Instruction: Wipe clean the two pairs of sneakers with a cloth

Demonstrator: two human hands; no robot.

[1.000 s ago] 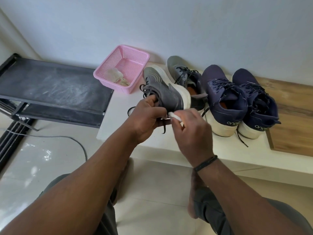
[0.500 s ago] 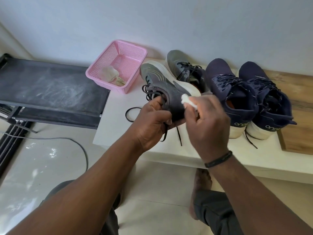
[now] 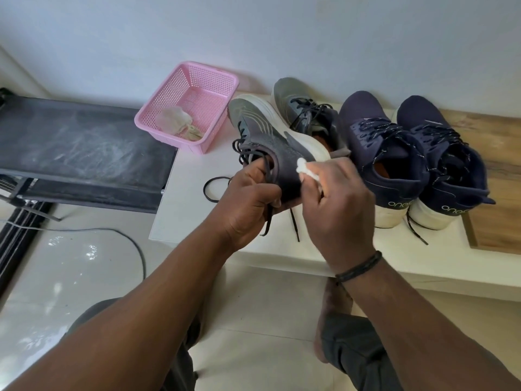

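Head view — cloth (image 3: pixel 306 168) pinched in right fingers (image 3: pixel 324 176) (against grey sneaker (image 3: pixel 270 142)).

Grey sneaker lifted and tipped on its side; three others on the shelf.

Held grey sneaker (image 3: pixel 265 142): white sole turned up-right, toe toward the wall, dark laces dangling, small white cloth (image 3: pixel 306 169) pressed on its heel-side upper. Second grey sneaker (image 3: pixel 304 108) upright just behind it. Two navy sneakers (image 3: pixel 377 142) (image 3: pixel 445 153) side by side to the right, cream soles, heels toward the camera, laces loose.
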